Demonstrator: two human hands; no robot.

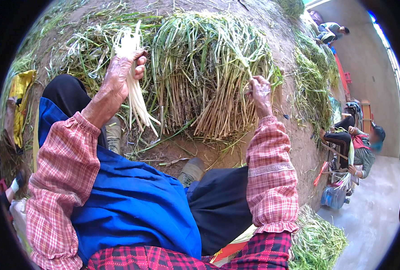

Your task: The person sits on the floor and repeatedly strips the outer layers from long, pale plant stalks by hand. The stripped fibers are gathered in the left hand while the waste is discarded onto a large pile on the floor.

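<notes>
My left hand (pixel 120 72) is closed around a bunch of pale, slender peeled stalks (pixel 137 99). Their lower ends fan out below the fist, and the tops above it are washed out by glare. On the right, my right hand (pixel 261 91) pinches a green stalk (pixel 243 62) whose leaves spread upward over the heap. Between and beyond both hands lies a heap of leafy stalks (pixel 183 67), perhaps garlic shoots, with green tops and brown unpeeled stems (pixel 220 113) pointing toward me. The right fingers partly hide the gripped end.
My shoes (pixel 191 170) stand on the dirt floor just before the heap. A yellow sack (pixel 21 104) lies at far left. More greens (pixel 316 236) are piled at lower right. At right a seated person (pixel 358 145) holds long stalks; another person (pixel 333 30) is farther off.
</notes>
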